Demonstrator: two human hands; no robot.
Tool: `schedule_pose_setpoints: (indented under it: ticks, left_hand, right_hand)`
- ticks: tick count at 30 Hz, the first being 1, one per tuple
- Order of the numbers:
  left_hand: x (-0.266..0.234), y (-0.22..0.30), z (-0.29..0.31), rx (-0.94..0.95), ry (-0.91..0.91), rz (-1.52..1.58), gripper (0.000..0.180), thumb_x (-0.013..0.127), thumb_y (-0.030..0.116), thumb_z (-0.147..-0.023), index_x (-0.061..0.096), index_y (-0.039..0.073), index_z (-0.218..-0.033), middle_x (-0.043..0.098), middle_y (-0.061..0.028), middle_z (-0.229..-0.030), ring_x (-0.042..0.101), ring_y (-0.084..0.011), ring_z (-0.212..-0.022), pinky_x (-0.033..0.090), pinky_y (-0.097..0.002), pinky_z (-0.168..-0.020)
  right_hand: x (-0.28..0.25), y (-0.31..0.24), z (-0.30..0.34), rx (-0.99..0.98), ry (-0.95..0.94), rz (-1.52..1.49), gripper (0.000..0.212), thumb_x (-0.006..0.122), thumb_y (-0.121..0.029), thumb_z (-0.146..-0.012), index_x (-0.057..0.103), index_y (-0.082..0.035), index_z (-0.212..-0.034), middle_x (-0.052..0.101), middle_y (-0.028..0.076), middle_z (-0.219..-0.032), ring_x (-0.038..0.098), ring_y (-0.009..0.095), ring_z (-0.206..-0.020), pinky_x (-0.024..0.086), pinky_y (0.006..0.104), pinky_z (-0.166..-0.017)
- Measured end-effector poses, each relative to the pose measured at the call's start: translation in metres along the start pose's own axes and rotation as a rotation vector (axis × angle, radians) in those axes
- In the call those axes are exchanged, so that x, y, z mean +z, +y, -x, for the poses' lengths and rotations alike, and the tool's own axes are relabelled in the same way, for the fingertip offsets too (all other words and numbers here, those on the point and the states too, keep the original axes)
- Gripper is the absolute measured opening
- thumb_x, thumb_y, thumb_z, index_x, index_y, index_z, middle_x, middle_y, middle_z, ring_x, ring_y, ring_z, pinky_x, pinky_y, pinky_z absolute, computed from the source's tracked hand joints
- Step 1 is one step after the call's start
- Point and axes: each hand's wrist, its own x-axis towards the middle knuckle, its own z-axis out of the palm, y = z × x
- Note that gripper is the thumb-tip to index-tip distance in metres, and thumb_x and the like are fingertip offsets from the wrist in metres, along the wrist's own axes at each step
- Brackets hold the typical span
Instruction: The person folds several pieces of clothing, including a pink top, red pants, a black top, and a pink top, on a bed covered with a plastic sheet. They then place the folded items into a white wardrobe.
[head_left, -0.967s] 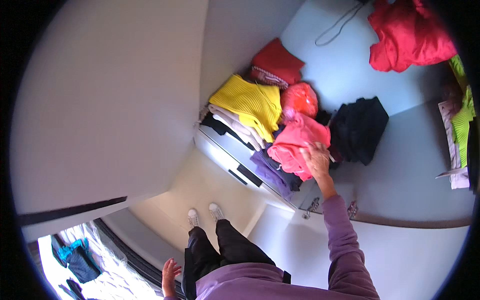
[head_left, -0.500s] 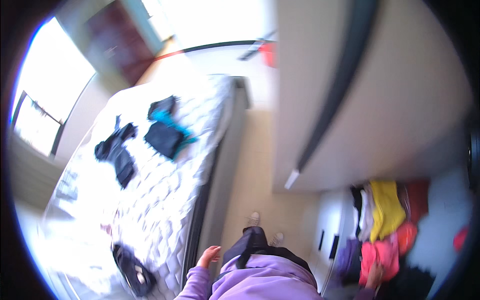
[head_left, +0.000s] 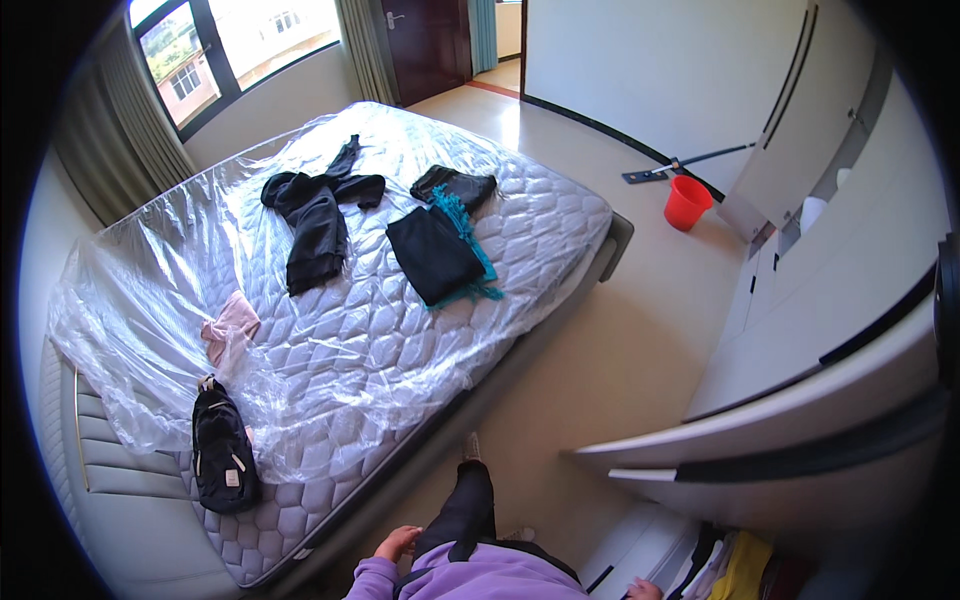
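My left hand (head_left: 400, 541) hangs at my left hip beside the bed, fingers loosely apart and holding nothing. Only part of my right hand (head_left: 643, 588) shows at the lower edge, by the open wardrobe; its fingers look loose and nothing shows in them. Close to it, a yellow garment (head_left: 742, 568) hangs among white and dark clothes. On the plastic-covered mattress (head_left: 400, 375) lie a black hooded top (head_left: 318, 228), a folded black garment with teal fringe (head_left: 432, 255), dark jeans (head_left: 455, 186), a pink cloth (head_left: 232, 327) and a black backpack (head_left: 222, 450).
The wardrobe door (head_left: 800, 440) stands open at the right. Further off are a red bucket (head_left: 688, 203) and a flat mop (head_left: 650, 175) on the tiled floor (head_left: 620, 330). A padded headboard (head_left: 130, 490) borders the bed at the near left; a dark red door (head_left: 425, 50) stands at the back.
My view has swung left toward the bed. My right hand has come away from the pink garment in the wardrobe. My left hand stays low at my side.
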Motion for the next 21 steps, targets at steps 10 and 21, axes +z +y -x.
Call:
schedule_pose_setpoints:
  ticks: [10, 21]
  left_hand:
    - [-0.095, 0.086, -0.078, 0.012, -0.033, 0.369, 0.041, 0.056, 0.033, -0.082, 0.05, 0.007, -0.112, 0.054, -0.0086, -0.094, 0.058, -0.0218, -0.07, 0.049, -0.0331, -0.059]
    - [-0.135, 0.233, -0.1, 0.129, 0.046, 0.488, 0.045, 0.054, 0.032, -0.083, 0.046, 0.005, -0.118, 0.055, -0.009, -0.096, 0.061, -0.021, -0.071, 0.049, -0.0298, -0.054]
  right_hand:
    - [0.079, -0.303, 0.031, -0.83, -0.078, 0.103, 0.036, 0.055, -0.026, -0.083, 0.055, -0.004, -0.111, 0.057, 0.017, -0.106, 0.051, 0.027, -0.104, 0.038, 0.032, -0.089]
    - [0.114, -0.483, -0.109, -0.434, -0.209, 0.065, 0.049, 0.062, -0.028, -0.077, 0.052, -0.001, -0.117, 0.063, 0.005, -0.081, 0.056, 0.007, -0.072, 0.045, 0.0217, -0.064]
